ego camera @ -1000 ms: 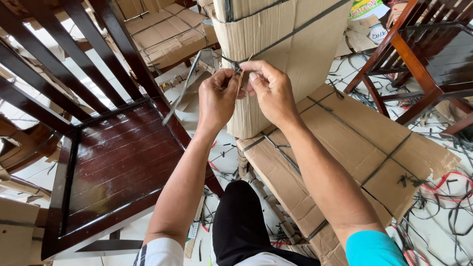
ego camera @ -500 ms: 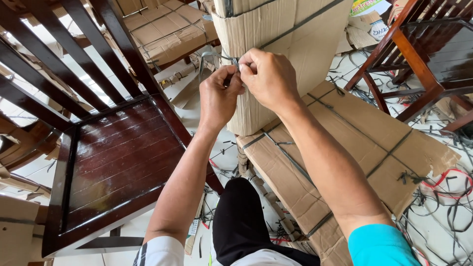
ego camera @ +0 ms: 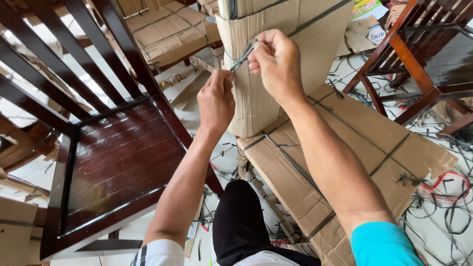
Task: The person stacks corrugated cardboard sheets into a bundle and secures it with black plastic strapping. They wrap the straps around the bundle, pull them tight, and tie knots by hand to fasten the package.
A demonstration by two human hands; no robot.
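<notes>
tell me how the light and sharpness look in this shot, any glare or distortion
Head view: bright, even daylight. The dark wooden chair seat shows soft glare streaks on its gloss. Left hand, right hand and the cardboard-wrapped piece are sharp, with no motion blur. Wide-angle stretch shows at the edges, and the white floor is nearly blown out.

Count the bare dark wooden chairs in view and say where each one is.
2. One dark brown slatted wooden chair stands left of the hands; another dark wooden chair is at upper right, partly cut off. Others may be hidden under cardboard.

glossy dark wooden chair (ego camera: 118, 162), matt rough cardboard wrapping (ego camera: 276, 64), dull grey plastic strap (ego camera: 244, 55)
</notes>
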